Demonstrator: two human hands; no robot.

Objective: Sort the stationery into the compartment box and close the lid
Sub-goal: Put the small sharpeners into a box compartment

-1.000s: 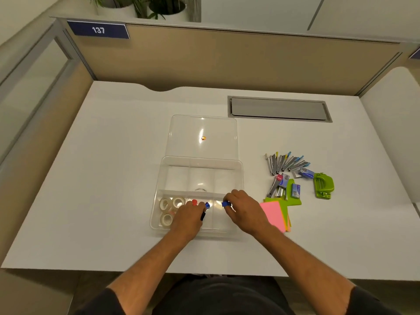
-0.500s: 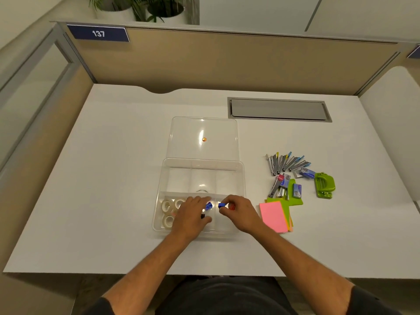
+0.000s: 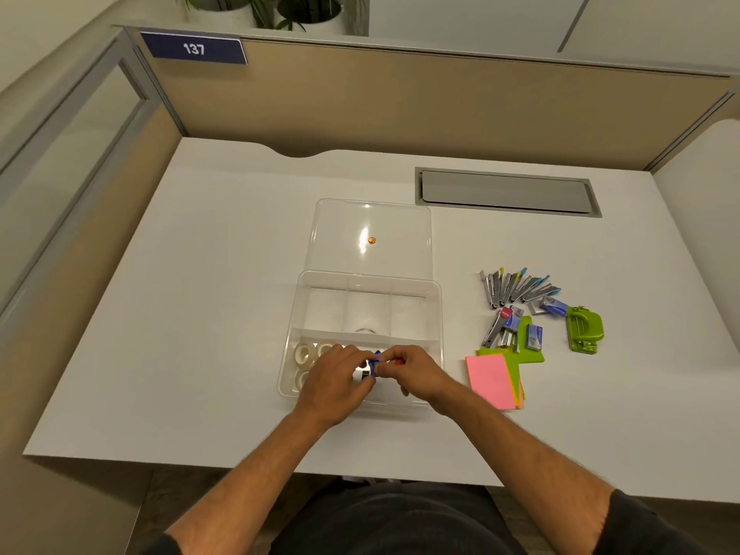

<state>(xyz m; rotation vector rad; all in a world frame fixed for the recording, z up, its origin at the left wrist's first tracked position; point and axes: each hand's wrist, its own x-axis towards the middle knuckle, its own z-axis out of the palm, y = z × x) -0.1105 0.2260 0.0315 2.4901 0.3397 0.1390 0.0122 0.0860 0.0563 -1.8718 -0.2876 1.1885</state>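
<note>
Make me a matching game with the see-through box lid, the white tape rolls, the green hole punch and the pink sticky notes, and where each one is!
Things:
1. clear plastic lid
2. white tape rolls
3. green hole punch
4. pink sticky notes

Places:
A. front left compartment of the box
B. far right on the desk
C. lying open behind the box
D. just right of the box's front corner

Pairs: 1-C, 2-A, 3-B, 4-D
</note>
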